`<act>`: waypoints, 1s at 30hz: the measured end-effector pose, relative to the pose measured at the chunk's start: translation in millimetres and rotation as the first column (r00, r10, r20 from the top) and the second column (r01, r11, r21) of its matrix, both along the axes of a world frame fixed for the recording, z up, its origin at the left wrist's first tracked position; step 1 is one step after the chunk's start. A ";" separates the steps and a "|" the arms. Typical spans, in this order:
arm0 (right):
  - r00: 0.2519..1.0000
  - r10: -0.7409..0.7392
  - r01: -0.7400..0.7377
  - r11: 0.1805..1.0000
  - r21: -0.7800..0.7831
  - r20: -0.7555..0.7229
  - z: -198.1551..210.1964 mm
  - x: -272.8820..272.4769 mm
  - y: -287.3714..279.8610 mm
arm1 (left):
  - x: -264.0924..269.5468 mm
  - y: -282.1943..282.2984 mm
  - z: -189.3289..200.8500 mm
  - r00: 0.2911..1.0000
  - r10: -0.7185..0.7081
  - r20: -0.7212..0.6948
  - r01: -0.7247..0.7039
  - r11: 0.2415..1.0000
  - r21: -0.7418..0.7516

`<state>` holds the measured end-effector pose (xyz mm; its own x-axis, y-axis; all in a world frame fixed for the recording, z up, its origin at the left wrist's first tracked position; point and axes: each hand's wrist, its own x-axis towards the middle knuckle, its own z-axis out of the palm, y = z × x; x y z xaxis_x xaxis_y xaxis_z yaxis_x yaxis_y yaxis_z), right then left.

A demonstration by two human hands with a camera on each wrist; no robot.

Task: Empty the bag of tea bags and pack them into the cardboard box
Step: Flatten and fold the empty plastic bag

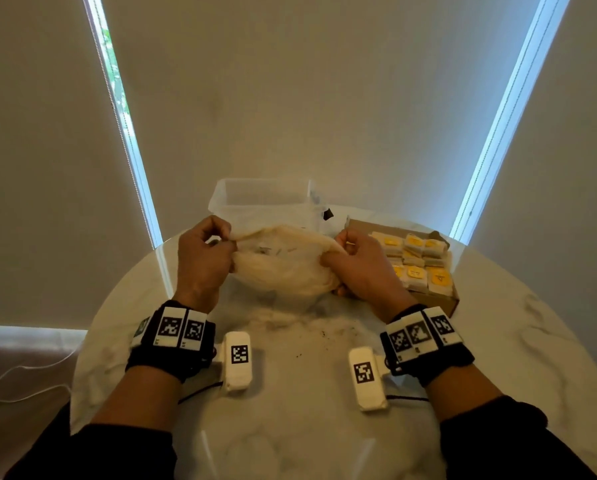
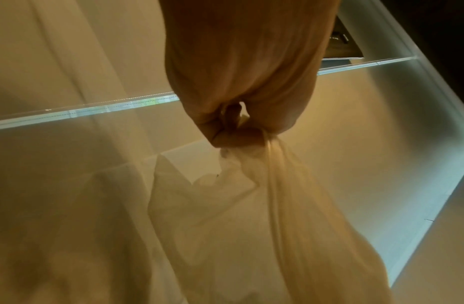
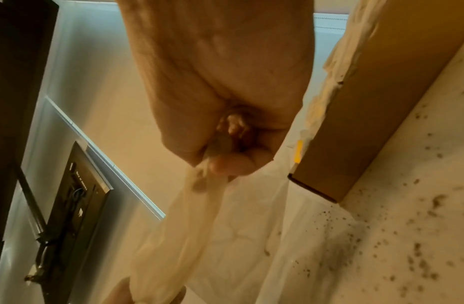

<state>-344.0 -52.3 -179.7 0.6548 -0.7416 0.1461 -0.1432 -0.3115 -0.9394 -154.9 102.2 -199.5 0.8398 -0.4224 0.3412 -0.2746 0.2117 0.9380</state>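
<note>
The left hand [image 1: 203,258] and the right hand [image 1: 362,265] each hold one end of the thin, cream-coloured bag [image 1: 286,268], stretching it between them just above the bench [image 1: 290,427]. On both hands the fingers [image 2: 233,137] are curled tight, pinching bunched film; the wrist views show the film gathered into a rope where it leaves each grip. This two-ended hold keeps the limp film taut, probably so that it can be flattened, shaken out or checked for remaining contents. Faint dark marks show through the film in the head view; whether any tea bag remains inside cannot be told.

The cardboard box [image 1: 442,299] lies just beyond the right fingers, open side up, and rows of tea bags [image 1: 418,265] with yellow labels fill it. This suggests packing is nearly complete. A clear plastic container [image 1: 259,199] stands beyond both sets of fingers. Dark crumbs [image 3: 407,236] are scattered on the bench beside the box, probably spilled tea.
</note>
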 end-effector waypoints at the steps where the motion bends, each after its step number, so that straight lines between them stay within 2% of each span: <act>1: 0.998 0.067 -0.066 0.993 0.096 -0.005 1.5 -0.3 1.6 | -2.3 -1.3 1.6 1.000 0.024 0.009 -0.024 1.000 -0.007; 2: 0.986 0.161 -0.164 0.960 0.228 0.032 3.1 -1.0 3.0 | -2.6 -3.1 2.0 0.999 0.045 0.002 -0.045 0.999 -0.006; 4: 0.924 0.312 -0.382 0.802 0.459 0.222 7.0 -5.5 3.6 | -2.9 -4.3 4.5 0.994 0.066 -0.085 -0.065 0.998 0.013; 5: 0.892 0.348 -0.450 0.731 0.513 0.287 8.9 -8.6 2.5 | -3.1 -4.5 6.2 0.986 0.063 -0.155 -0.061 0.998 0.014; 7: 0.853 0.427 -0.521 0.663 0.537 0.299 10.4 -14.6 -0.9 | -4.2 -4.3 8.3 0.969 0.058 -0.241 -0.057 0.998 0.012; 9: 0.835 0.506 -0.539 0.666 0.516 0.219 10.7 -17.1 -4.3 | -6.0 -2.0 10.2 0.972 0.048 -0.230 -0.053 0.998 -0.015; 12: 0.836 0.549 -0.496 0.762 0.416 -0.008 9.1 -15.0 -3.5 | -11.0 2.6 16.0 0.992 -0.011 -0.124 -0.004 0.992 -0.126; 14: 0.853 0.508 -0.447 0.829 0.336 -0.119 6.6 -12.5 0.3 | -15.5 5.9 21.0 1.000 0.000 -0.009 -0.001 0.989 -0.145; 16: 0.913 0.386 -0.340 0.900 0.274 -0.133 5.5 -9.6 2.4 | -18.0 9.4 25.4 0.997 0.050 0.055 -0.043 0.992 -0.118; 18: 0.975 0.202 -0.181 0.966 0.186 -0.097 6.4 -6.9 4.0 | -14.8 11.0 24.0 0.991 0.099 0.088 -0.092 0.992 -0.088; 21: 0.999 0.035 -0.039 0.992 0.122 0.028 10.0 -6.0 8.0 | -12.6 10.3 21.2 0.979 0.154 0.134 -0.153 0.988 -0.017; 22: 0.997 0.046 -0.052 0.993 0.108 0.060 12.1 -6.1 9.3 | -13.2 10.2 21.2 0.979 0.164 0.120 -0.165 0.986 -0.002; 24: 0.974 0.168 -0.194 0.964 0.181 0.150 18.5 -8.1 12.0 | -13.1 10.5 21.2 0.978 0.187 0.091 -0.188 0.982 0.006; 25: 0.940 0.247 -0.309 0.908 0.282 0.236 21.7 -10.7 12.0 | -12.2 10.9 21.0 0.976 0.204 0.080 -0.205 0.979 0.003; 26: 0.889 0.305 -0.429 0.818 0.385 0.342 25.0 -14.1 11.1 | -10.4 11.4 20.7 0.974 0.217 0.064 -0.217 0.976 -0.006; 27: 0.836 0.339 -0.525 0.722 0.450 0.432 27.6 -17.9 8.6 | -8.9 11.9 20.8 0.975 0.219 0.046 -0.218 0.976 -0.019; 28: 0.804 0.366 -0.576 0.674 0.461 0.469 29.4 -20.8 5.2 | -7.8 12.4 21.2 0.977 0.212 0.031 -0.211 0.977 -0.030; 30: 0.818 0.398 -0.558 0.726 0.402 0.415 30.4 -21.9 -1.3 | -9.2 13.8 24.1 0.988 0.156 0.014 -0.155 0.987 -0.039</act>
